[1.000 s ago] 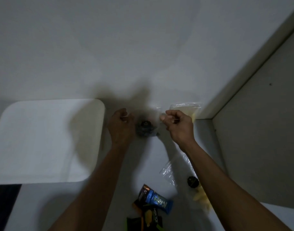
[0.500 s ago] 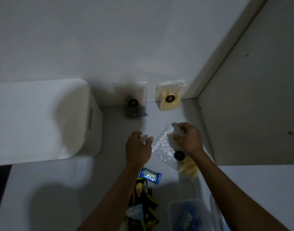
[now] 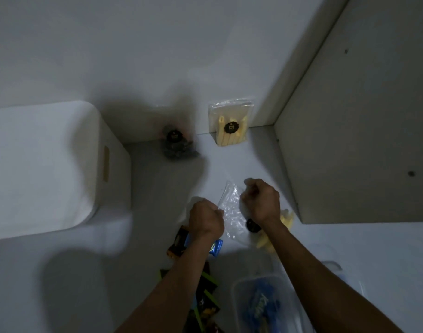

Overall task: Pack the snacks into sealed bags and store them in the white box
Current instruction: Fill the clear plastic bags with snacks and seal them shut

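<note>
A clear zip bag (image 3: 232, 212) with yellow stick snacks (image 3: 265, 241) and a black round label lies on the white table. My left hand (image 3: 205, 218) and my right hand (image 3: 262, 200) each grip one side of its open end, fingers curled. Two filled bags lean against the back wall: one with dark snacks (image 3: 175, 143), one with yellow sticks (image 3: 231, 127). The white box (image 3: 49, 164) stands at the left, lid on, with a slot handle in its side.
Loose wrapped snacks lie under my left forearm, a blue packet (image 3: 215, 247) and dark packets (image 3: 205, 301). A clear plastic tub (image 3: 265, 306) with blue packets sits at the bottom right. A grey panel (image 3: 361, 140) walls off the right side.
A second ago both hands held the dark-snack bag up by the wall. It now leans there, and both hands have come down and taken hold of the bag with yellow sticks.
</note>
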### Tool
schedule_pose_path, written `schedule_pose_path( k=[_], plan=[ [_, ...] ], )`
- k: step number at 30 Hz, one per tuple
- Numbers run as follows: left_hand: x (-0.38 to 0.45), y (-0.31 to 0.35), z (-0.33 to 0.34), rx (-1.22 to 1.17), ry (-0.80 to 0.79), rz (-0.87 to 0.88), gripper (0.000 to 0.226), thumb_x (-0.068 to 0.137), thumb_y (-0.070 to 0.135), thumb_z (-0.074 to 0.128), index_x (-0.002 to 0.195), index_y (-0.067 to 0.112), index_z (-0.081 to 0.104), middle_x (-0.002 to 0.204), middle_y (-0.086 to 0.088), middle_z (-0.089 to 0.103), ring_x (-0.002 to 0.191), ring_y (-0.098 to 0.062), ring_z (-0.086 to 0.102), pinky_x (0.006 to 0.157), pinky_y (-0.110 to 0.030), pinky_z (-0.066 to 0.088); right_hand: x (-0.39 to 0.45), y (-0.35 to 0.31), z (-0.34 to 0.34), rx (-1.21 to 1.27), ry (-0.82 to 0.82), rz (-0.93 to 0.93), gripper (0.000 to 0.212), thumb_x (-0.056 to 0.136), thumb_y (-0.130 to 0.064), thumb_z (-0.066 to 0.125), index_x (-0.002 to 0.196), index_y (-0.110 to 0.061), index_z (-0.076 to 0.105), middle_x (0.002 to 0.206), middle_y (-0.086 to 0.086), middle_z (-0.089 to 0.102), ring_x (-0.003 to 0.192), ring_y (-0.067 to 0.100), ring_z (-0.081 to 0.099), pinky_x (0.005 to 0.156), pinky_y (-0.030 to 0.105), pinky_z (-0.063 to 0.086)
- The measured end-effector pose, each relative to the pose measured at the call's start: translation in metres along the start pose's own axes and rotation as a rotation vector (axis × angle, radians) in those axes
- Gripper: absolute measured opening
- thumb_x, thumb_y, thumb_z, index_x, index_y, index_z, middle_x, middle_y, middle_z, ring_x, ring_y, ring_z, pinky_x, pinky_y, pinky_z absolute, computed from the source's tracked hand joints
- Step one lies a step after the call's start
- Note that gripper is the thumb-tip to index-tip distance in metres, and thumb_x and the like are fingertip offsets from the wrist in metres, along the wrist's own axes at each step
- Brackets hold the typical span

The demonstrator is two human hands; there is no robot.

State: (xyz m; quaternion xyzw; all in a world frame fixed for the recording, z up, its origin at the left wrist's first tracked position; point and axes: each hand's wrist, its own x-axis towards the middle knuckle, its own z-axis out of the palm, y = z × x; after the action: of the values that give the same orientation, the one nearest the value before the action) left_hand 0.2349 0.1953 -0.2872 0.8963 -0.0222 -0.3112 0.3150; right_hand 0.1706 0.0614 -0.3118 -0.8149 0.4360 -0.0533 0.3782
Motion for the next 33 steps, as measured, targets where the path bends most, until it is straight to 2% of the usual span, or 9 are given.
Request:
schedule_pose_path(
  k=[4,10,15,19,21,24,27,30,33],
  plan=[
    [-0.007,-0.004,-0.003,0.033,0.040,0.039,0.011,0.084,0.011,0.071,0.074,0.008,0.066,0.088,-0.010,0.071,0.082,-0.024,0.068,0.074,-0.035,0.058,-0.007,-0.003,-0.012,0.011,-0.076,-0.060,0.022,0.092,-0.002,0.060,0.106,-0.013,0.073,0.111,0.000,0.071,0.102,0.009,0.059,0.090,0.018,0.041],
    [-0.017,-0.018,-0.010,0.214,0.009,0.120,0.014,0.082,0.021,0.075,0.090,0.011,0.070,0.098,-0.004,0.069,0.089,-0.023,0.068,0.076,-0.033,0.055,-0.021,0.001,-0.012,-0.161,-0.101,-0.131,0.017,0.086,-0.005,0.063,0.099,-0.015,0.070,0.101,0.005,0.070,0.093,0.022,0.065,0.078,0.030,0.050],
    [-0.016,-0.024,-0.006,0.277,0.003,0.162,0.003,0.083,0.015,0.069,0.080,0.015,0.070,0.093,-0.003,0.071,0.086,-0.023,0.069,0.075,-0.038,0.058,-0.028,0.002,-0.007,-0.188,-0.084,-0.106,0.017,0.090,-0.009,0.061,0.079,-0.020,0.067,0.085,0.002,0.070,0.078,0.019,0.064,0.069,0.023,0.039],
    [-0.011,-0.018,-0.019,0.214,0.000,0.215,0.012,0.089,0.027,0.061,0.080,0.018,0.064,0.091,-0.001,0.070,0.083,-0.021,0.066,0.077,-0.037,0.055,-0.023,-0.010,-0.027,-0.050,-0.094,-0.128,0.011,0.092,-0.017,0.064,0.092,-0.010,0.072,0.090,0.002,0.069,0.084,0.019,0.062,0.074,0.027,0.044],
    [-0.014,-0.011,-0.033,0.133,0.041,0.268,0.015,0.090,0.029,0.058,0.076,0.022,0.056,0.088,0.001,0.068,0.078,-0.017,0.061,0.073,-0.029,0.047,-0.025,-0.023,-0.044,0.117,-0.074,-0.139,0.005,0.089,-0.015,0.069,0.089,-0.011,0.072,0.086,0.000,0.068,0.081,0.017,0.064,0.078,0.032,0.052],
    [-0.031,0.003,-0.062,-0.146,0.170,0.398,0.011,0.087,0.016,0.068,0.082,0.014,0.058,0.075,0.003,0.064,0.070,-0.007,0.058,0.066,-0.020,0.045,-0.036,-0.051,-0.069,0.347,-0.054,-0.145,0.006,0.089,-0.011,0.069,0.086,-0.016,0.071,0.081,-0.004,0.068,0.077,0.013,0.064,0.076,0.027,0.054],
    [-0.052,0.019,-0.101,-0.291,0.261,0.511,0.014,0.084,0.015,0.073,0.088,0.014,0.060,0.076,0.009,0.063,0.067,0.003,0.058,0.059,-0.005,0.041,-0.052,-0.080,-0.089,0.498,-0.030,-0.196,0.006,0.089,-0.008,0.069,0.087,-0.013,0.071,0.081,0.005,0.070,0.077,0.017,0.066,0.077,0.028,0.055],
    [-0.072,0.029,-0.141,-0.311,0.293,0.606,0.009,0.084,0.019,0.074,0.090,0.016,0.068,0.074,0.010,0.068,0.066,0.001,0.063,0.058,-0.006,0.044,-0.073,-0.109,-0.106,0.620,-0.025,-0.228,0.011,0.089,-0.006,0.068,0.085,-0.016,0.069,0.080,0.006,0.070,0.076,0.014,0.066,0.075,0.026,0.055],
    [-0.095,0.034,-0.179,-0.364,0.280,0.686,0.004,0.086,0.016,0.073,0.084,0.019,0.072,0.072,0.007,0.070,0.066,-0.004,0.064,0.065,-0.021,0.050,-0.093,-0.133,-0.123,0.655,-0.059,-0.264,0.008,0.087,-0.011,0.073,0.087,-0.019,0.070,0.082,0.004,0.070,0.080,0.015,0.068,0.080,0.030,0.056]
  ],
)
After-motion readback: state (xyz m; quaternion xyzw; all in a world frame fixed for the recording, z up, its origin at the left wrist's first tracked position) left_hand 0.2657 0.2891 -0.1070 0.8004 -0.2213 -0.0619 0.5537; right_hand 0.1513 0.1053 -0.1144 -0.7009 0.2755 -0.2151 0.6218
